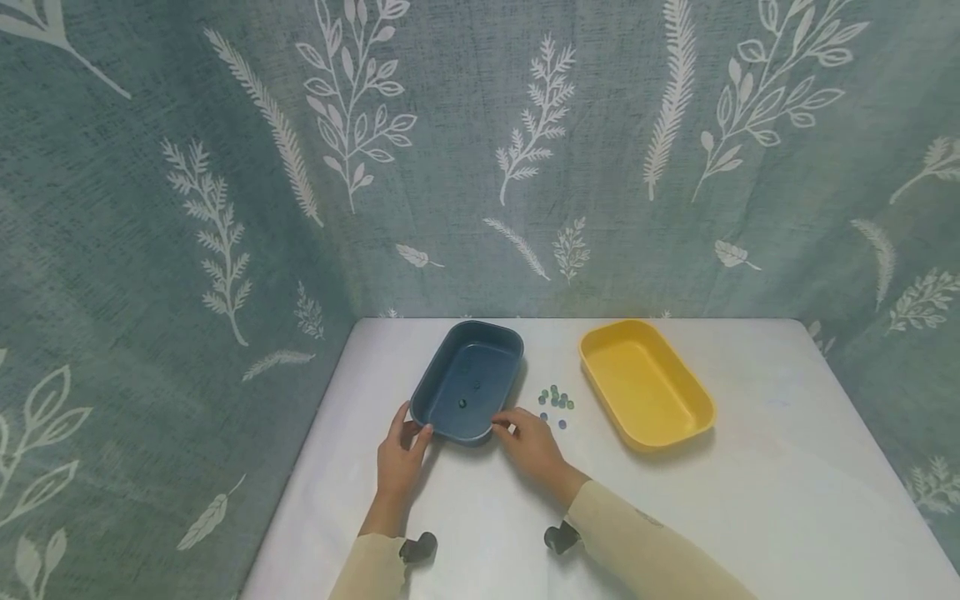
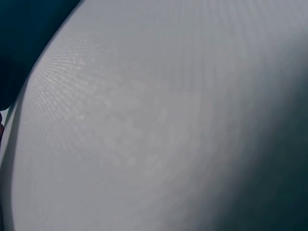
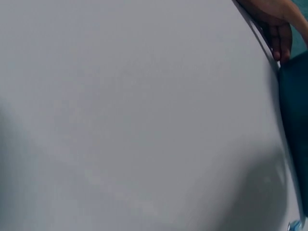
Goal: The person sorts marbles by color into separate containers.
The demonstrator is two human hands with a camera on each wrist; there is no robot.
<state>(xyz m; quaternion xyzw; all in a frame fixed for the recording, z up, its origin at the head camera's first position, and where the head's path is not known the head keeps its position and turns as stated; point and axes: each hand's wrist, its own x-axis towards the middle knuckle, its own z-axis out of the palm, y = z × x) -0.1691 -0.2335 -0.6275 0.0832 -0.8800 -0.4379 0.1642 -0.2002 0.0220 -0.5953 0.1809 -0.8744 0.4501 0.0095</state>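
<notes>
A dark blue tray (image 1: 468, 379) stands at the left back of the table with a few small dark glass beads (image 1: 462, 403) inside. At its near left corner my left hand (image 1: 401, 458) holds the tray, thumb on the front side and fingers along the left. The thumb and fingertips of my right hand (image 1: 528, 442) pinch the rim at the near right corner; whether a bead is hidden between them does not show. Several green and blue glass beads (image 1: 555, 396) lie loose beyond the right hand. The right wrist view shows the left hand (image 3: 279, 36) against the tray's side (image 3: 294, 120).
A yellow tray (image 1: 637, 379) stands right of the loose beads. The white table (image 1: 765, 467) ends at a green leaf-patterned cloth (image 1: 465, 167) behind and at the sides. In the left wrist view mostly the white tabletop (image 2: 134, 120) appears.
</notes>
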